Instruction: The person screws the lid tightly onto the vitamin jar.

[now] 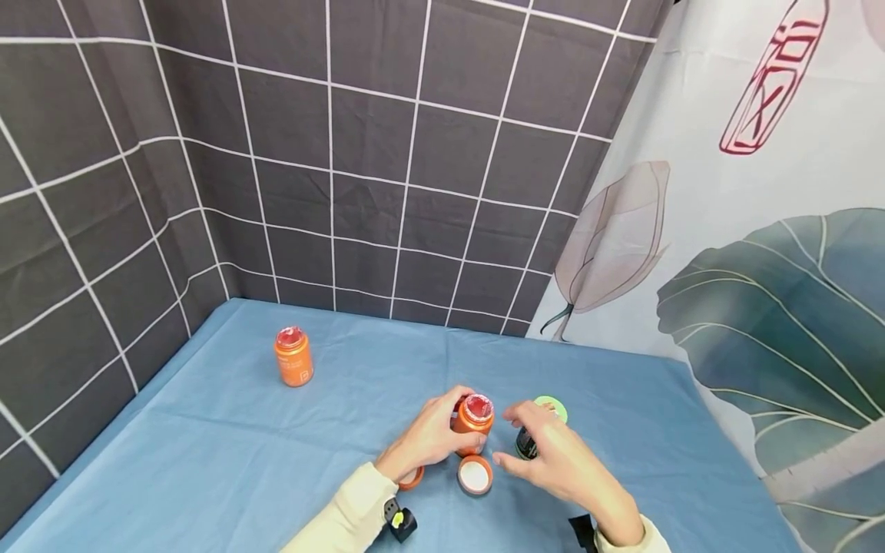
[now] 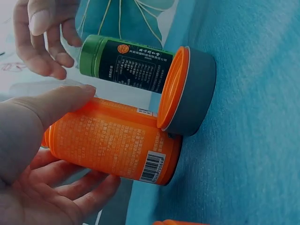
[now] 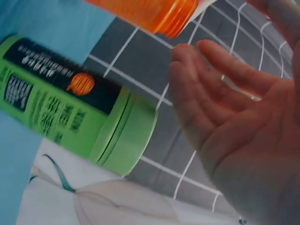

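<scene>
My left hand [image 1: 430, 432] holds an open orange jar [image 1: 473, 430] upright, thumb on one side and fingers round the other. The jar's mouth shows a red and white inner rim. Right in front of it lies a lid [image 1: 475, 476], white inside with an orange edge; its outer wall [image 2: 199, 93] looks grey in the left wrist view. A second orange-rimmed lid [image 1: 411, 479] is partly hidden under my left wrist. My right hand [image 1: 561, 455] hovers with loosely bent fingers, holding nothing. Behind it stands a capped green and black bottle [image 3: 61, 101], partly covered in the head view.
Another open orange jar [image 1: 294, 361] stands at the back left of the blue cloth-covered table [image 1: 228, 430]. A dark grid-patterned curtain [image 1: 366, 192] hangs behind the table, and a white leaf-print curtain [image 1: 719, 200] hangs on the right.
</scene>
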`<state>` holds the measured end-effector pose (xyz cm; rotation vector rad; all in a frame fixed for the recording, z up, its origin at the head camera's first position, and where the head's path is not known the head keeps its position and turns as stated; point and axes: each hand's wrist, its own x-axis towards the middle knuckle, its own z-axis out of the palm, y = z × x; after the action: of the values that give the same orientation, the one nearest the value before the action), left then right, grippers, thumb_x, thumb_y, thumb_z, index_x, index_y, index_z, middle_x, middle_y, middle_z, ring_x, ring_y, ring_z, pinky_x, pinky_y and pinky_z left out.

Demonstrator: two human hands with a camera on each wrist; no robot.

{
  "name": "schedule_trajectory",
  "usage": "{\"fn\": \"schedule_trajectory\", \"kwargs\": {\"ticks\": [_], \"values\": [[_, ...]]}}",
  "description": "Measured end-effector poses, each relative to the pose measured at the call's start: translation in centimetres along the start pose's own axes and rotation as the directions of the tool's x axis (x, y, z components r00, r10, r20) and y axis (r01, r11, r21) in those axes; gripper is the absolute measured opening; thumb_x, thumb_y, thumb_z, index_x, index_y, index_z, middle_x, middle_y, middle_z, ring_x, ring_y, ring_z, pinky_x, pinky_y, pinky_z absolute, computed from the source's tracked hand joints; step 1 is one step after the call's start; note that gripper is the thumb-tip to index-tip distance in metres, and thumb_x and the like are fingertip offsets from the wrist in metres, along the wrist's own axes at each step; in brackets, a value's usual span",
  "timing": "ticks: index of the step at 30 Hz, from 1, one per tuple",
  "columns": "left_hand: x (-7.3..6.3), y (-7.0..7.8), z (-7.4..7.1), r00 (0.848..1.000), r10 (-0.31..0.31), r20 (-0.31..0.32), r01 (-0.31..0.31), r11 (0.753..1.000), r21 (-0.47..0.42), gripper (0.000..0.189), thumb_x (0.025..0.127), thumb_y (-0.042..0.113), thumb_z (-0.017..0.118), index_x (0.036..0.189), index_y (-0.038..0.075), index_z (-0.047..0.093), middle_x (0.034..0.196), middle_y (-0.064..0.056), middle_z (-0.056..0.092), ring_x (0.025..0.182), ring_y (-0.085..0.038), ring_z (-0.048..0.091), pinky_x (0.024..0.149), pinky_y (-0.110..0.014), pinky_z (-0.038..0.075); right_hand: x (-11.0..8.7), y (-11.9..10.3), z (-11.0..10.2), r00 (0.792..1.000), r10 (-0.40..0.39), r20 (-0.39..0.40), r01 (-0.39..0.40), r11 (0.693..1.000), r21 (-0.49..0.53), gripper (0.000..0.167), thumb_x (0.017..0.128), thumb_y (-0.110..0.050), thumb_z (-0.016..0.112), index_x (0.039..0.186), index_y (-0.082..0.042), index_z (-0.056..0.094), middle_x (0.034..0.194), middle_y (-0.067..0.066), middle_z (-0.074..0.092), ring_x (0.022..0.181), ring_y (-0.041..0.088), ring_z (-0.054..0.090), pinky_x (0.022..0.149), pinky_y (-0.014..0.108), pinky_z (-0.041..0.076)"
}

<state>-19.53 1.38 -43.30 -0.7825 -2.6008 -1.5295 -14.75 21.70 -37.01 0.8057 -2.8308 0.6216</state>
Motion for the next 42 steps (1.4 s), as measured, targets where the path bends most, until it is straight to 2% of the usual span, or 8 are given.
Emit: {"fn": "schedule_trajectory", "kwargs": {"ticks": [5, 11, 16, 21, 24, 30, 36, 42], "values": [[0.1, 0.0, -0.1, 1.0, -0.007, 0.01, 0.007, 1.0, 0.011, 0.05, 0.075, 0.029, 0.075, 0.118, 0.019, 0.052, 0.1, 0.004, 0.061, 0.087, -0.008, 0.057, 0.077, -0.024, 0.047, 0.3, -0.4, 1.3, 0.988, 0.014, 0.151, -0.022, 0.999, 0.049, 0.044, 0.075, -0.044, 0.072, 0.102, -0.011, 0.06, 0.092, -0.004, 0.059, 0.082, 0.014, 0.057, 0.067, 0.027, 0.047], [0.3, 0.1, 0.1, 0.999, 0.0, 0.04, 0.001, 1.0, -0.005, 0.05, 0.075, 0.027, 0.075, 0.119, 0.019, 0.053, 0.099, 0.007, 0.062, 0.085, -0.004, 0.057, 0.078, -0.023, 0.047, 0.7, -0.4, 3.4, 0.939, 0.119, 0.322, -0.148, 0.987, 0.068, 0.046, 0.071, -0.05, 0.072, 0.096, -0.013, 0.061, 0.077, -0.006, 0.055, 0.065, 0.007, 0.048, 0.054, 0.025, 0.038], [0.4, 0.2, 0.2, 0.999, 0.001, 0.033, -0.001, 1.0, 0.016, 0.05, 0.075, 0.027, 0.075, 0.119, 0.017, 0.053, 0.098, 0.006, 0.062, 0.086, -0.005, 0.057, 0.079, -0.026, 0.048, 0.5, -0.7, 5.1, 0.924, 0.235, 0.3, -0.259, 0.965, 0.042, 0.043, 0.066, -0.049, 0.076, 0.086, -0.014, 0.06, 0.071, -0.006, 0.054, 0.059, 0.007, 0.047, 0.052, 0.027, 0.037], [0.4, 0.3, 0.3, 0.999, 0.008, 0.039, -0.009, 1.0, 0.029, 0.05, 0.075, 0.026, 0.075, 0.119, 0.016, 0.053, 0.099, 0.005, 0.061, 0.086, -0.005, 0.056, 0.078, -0.025, 0.047, 0.5, -1.0, 6.2, 0.891, 0.355, 0.283, -0.357, 0.933, -0.047, 0.046, 0.062, -0.048, 0.079, 0.093, -0.017, 0.061, 0.078, -0.005, 0.055, 0.065, 0.011, 0.05, 0.054, 0.033, 0.039], [0.4, 0.3, 0.4, 0.999, 0.007, 0.051, -0.008, 1.0, 0.018, 0.05, 0.075, 0.025, 0.075, 0.119, 0.017, 0.053, 0.099, 0.006, 0.061, 0.085, -0.004, 0.056, 0.078, -0.025, 0.047, 0.4, -1.0, 6.3, 0.885, 0.369, 0.286, -0.363, 0.929, -0.076, 0.046, 0.063, -0.045, 0.079, 0.094, -0.017, 0.061, 0.08, -0.004, 0.055, 0.066, 0.012, 0.05, 0.056, 0.034, 0.04], [0.3, -0.1, 0.5, 0.999, 0.0, 0.05, 0.0, 1.0, 0.0, 0.052, 0.075, 0.025, 0.076, 0.12, 0.015, 0.052, 0.101, 0.003, 0.062, 0.087, -0.006, 0.057, 0.08, -0.027, 0.048, 0.5, -1.2, 5.2, 0.871, 0.368, 0.325, -0.382, 0.924, -0.024, 0.042, 0.064, -0.036, 0.08, 0.091, -0.013, 0.057, 0.074, -0.002, 0.055, 0.061, 0.013, 0.049, 0.054, 0.033, 0.04], [0.2, -0.3, 0.3, 0.999, 0.02, 0.042, -0.02, 1.0, -0.009, 0.052, 0.074, 0.023, 0.077, 0.12, 0.015, 0.053, 0.102, 0.002, 0.063, 0.089, -0.008, 0.058, 0.08, -0.027, 0.048, 0.4, -1.7, 3.9, 0.885, 0.377, 0.272, -0.385, 0.922, -0.025, 0.041, 0.064, -0.027, 0.078, 0.09, -0.011, 0.05, 0.078, 0.001, 0.049, 0.066, 0.015, 0.045, 0.056, 0.032, 0.038], [0.1, -0.4, 0.1, 0.999, 0.034, 0.042, -0.034, 0.999, -0.014, 0.052, 0.075, 0.021, 0.076, 0.12, 0.015, 0.053, 0.102, 0.002, 0.063, 0.088, -0.006, 0.058, 0.08, -0.027, 0.049, 0.4, -2.3, 3.1, 0.894, 0.402, 0.199, -0.406, 0.914, -0.021, 0.04, 0.068, -0.027, 0.075, 0.092, -0.01, 0.048, 0.084, 0.003, 0.043, 0.07, 0.015, 0.043, 0.06, 0.031, 0.039]]}}
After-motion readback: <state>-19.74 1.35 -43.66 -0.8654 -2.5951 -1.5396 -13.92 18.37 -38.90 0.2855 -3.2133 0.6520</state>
